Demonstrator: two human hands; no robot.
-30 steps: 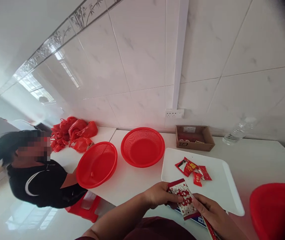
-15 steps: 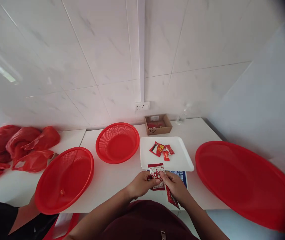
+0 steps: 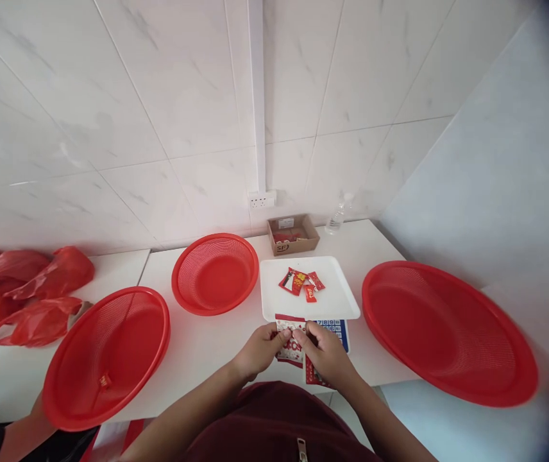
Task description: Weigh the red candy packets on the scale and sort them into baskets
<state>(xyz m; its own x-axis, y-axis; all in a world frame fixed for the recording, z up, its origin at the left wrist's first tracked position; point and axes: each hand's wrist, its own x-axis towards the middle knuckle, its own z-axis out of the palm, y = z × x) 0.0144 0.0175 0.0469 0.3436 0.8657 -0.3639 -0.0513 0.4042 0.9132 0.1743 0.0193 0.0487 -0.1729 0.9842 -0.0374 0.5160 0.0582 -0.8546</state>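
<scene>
Both hands are close together in front of the white scale tray (image 3: 335,305). My left hand (image 3: 258,351) pinches the left side of a white snack packet with a red pattern (image 3: 290,350). My right hand (image 3: 328,354) has its thumb on the right side of this packet and also holds a red snack packet (image 3: 313,377) beneath its fingers. Part of the scale's blue keypad (image 3: 338,330) shows behind the right hand. On the tray lie a red and yellow packet (image 3: 292,281), a small red packet (image 3: 317,281) and a small red-orange packet (image 3: 310,294).
A red basket (image 3: 214,239) stands left of the tray, a larger one (image 3: 452,327) to the right. Another person's arm (image 3: 27,427) is at a tilted basket (image 3: 156,350) holding a small packet (image 3: 105,382). Behind are a cardboard box (image 3: 303,246), bottle (image 3: 337,218) and red bags (image 3: 38,282).
The view has shifted, so most things sit further left. My hands still grip the white and red packet. The red packet under my right hand has turned and shows more of its face.
</scene>
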